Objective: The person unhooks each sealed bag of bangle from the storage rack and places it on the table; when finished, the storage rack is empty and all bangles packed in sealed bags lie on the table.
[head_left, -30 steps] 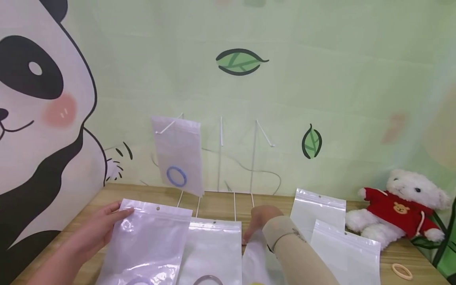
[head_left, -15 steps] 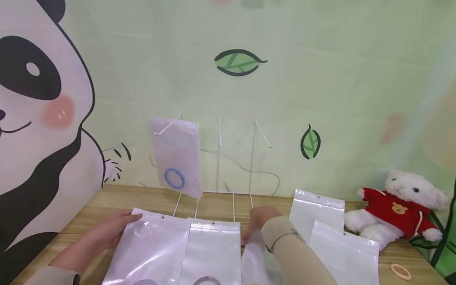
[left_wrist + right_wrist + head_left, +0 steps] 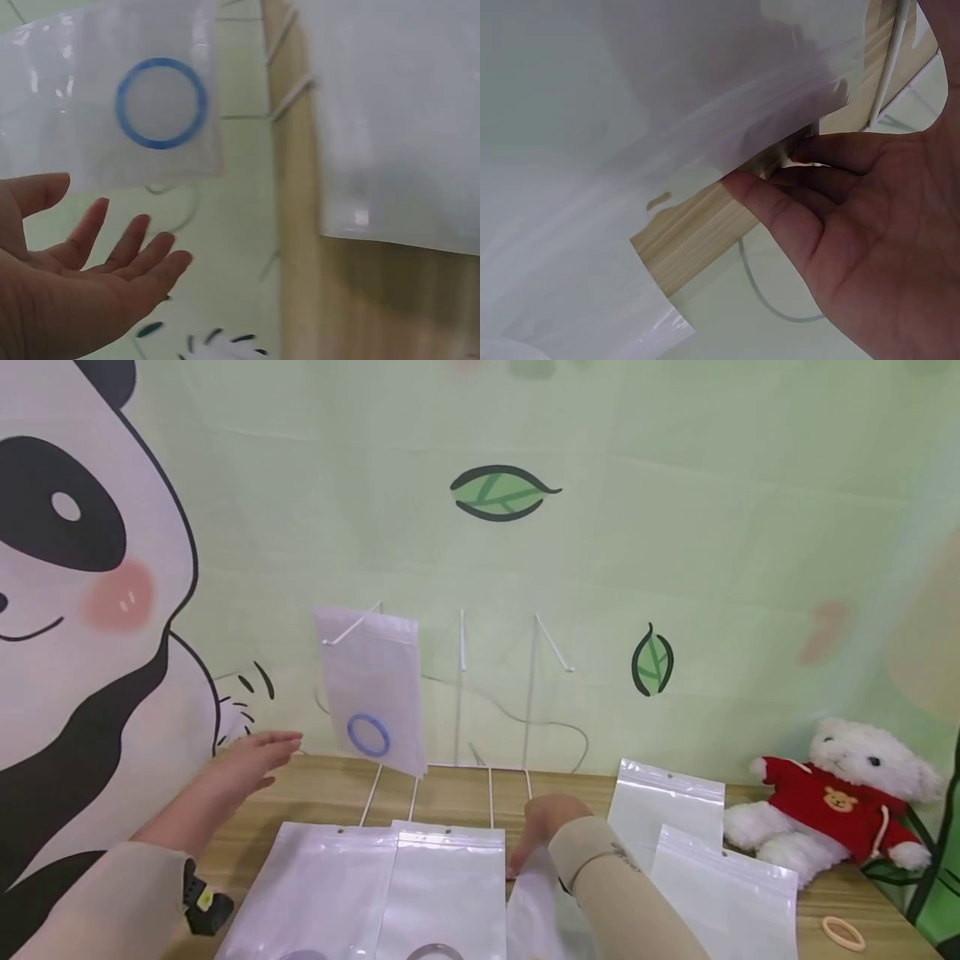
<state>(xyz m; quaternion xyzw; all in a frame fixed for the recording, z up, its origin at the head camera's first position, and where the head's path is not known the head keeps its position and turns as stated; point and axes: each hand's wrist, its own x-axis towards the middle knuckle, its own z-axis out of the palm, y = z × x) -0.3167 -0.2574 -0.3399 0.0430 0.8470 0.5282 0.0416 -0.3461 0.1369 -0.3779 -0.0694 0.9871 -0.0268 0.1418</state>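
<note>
My left hand [image 3: 243, 772] is raised over the table's left side with its fingers extended and nothing in them. In the left wrist view it is just beside the hanging zip bag [image 3: 90, 120], which has a blue ring [image 3: 120, 109] near its bottom. My right hand [image 3: 551, 822] pinches the top edge of a zip bag [image 3: 536, 902], partly hidden by the forearm; in the right wrist view the thumb meets the bag's edge. Two more zip bags lie side by side, the left bag [image 3: 322, 885] and the middle bag [image 3: 450, 885], each with a ring low down.
A white wire rack [image 3: 491, 793] stands behind the bags, with a middle hook [image 3: 462, 643] and a right hook [image 3: 555, 643] holding nothing. To the right lie two overlapping zip bags [image 3: 727, 893], a peach ring [image 3: 843, 933] and a white teddy bear [image 3: 840, 793] in red.
My left hand has let go of the left zip bag, which now lies flat, and has risen up and away toward the hanging bag. My right hand has stayed in place.
</note>
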